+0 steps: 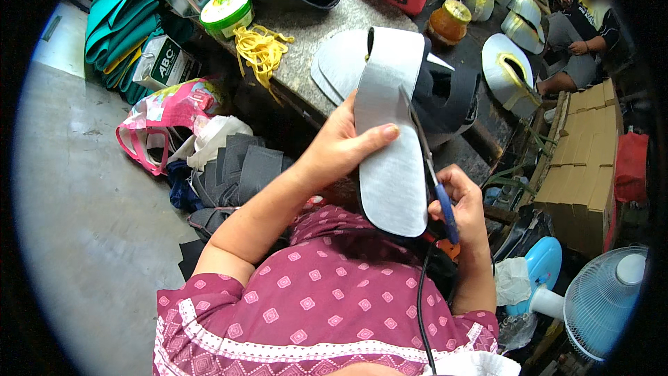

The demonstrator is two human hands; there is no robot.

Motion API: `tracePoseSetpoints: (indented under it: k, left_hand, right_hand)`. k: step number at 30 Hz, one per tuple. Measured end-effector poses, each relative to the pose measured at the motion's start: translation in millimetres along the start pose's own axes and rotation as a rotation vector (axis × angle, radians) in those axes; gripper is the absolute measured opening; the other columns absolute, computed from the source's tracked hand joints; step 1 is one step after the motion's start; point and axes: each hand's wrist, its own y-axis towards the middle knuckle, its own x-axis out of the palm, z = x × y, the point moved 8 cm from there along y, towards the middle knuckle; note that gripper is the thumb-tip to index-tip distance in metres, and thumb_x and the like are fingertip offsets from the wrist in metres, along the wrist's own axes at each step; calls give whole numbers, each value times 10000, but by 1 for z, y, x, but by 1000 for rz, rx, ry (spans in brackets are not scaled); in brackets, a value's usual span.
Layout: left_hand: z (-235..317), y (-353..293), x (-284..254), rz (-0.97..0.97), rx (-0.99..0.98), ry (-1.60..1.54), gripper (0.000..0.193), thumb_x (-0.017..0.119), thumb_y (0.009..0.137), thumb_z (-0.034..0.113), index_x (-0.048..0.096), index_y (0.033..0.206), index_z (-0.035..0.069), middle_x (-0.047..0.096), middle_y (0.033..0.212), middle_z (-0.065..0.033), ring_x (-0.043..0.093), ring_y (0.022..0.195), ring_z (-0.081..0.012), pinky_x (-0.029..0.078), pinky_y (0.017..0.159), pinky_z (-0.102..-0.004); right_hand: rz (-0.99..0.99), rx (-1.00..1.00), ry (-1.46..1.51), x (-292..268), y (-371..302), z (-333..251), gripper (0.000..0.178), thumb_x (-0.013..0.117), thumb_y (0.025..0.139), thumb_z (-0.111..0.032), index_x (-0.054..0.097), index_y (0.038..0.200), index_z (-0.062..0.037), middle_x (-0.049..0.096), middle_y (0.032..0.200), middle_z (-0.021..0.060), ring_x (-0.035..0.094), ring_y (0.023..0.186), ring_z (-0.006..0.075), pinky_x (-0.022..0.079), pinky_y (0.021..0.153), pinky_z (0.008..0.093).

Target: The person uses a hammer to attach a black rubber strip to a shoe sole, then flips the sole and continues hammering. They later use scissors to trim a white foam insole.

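Observation:
My left hand (349, 141) grips a pale grey slipper (393, 198) with a wide strap looping over its upper end; the thumb presses on top and the other fingers are hidden beneath. My right hand (465, 202) is closed around the blue handles of a pair of scissors (445, 210). Their blades run up along the slipper's right edge, with the tip near the strap. Whether the blades touch the material, I cannot tell. Behind the slipper, pale sole pieces (335, 63) lie stacked on the stone-topped table (300, 63), and black strap pieces (456, 101) sit to the right.
Yellow bands (259, 50) and a green-and-white tub (227, 12) are at the table's left edge. A jar of amber paste (449, 21) stands farther back. Pale slippers (511, 83) lie to the right, near a seated person (581, 42). Cardboard (577, 167) and a fan (604, 303) stand at right.

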Motion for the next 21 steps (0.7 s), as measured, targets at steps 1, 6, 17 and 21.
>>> tracePoseSetpoints:
  k: [1,6,17,21]
  left_hand:
    - [-4,6,-9,-12,-136,-9,471,708,943,253,536,1305,7,658,1094,-41,620,989,-113,510,884,-290]
    - [2,25,-27,-136,-264,-11,456,711,928,250,562,1287,11,692,1076,-48,674,914,-127,547,793,-280]
    - [4,20,-15,-75,-127,26,506,674,955,92,452,1402,7,621,1235,-67,585,1128,-151,466,1004,-330]
    - [8,27,-14,14,-44,-60,426,696,929,67,553,1329,30,674,1150,-47,630,1028,-135,503,935,-311]
  right_hand:
    - [19,-11,-61,-3,-2,-4,380,862,725,-93,578,960,-6,539,746,-37,502,685,30,397,612,202]
    - [-12,-32,-186,-4,1,-12,397,869,705,-83,582,961,16,585,744,-6,534,709,39,429,634,208]
    - [-159,-8,27,4,21,2,364,828,776,-152,571,992,-10,582,751,-10,553,698,39,425,631,202]
    - [-109,-28,28,-3,22,5,347,814,788,-123,559,996,-11,581,735,-15,550,690,32,421,619,201]
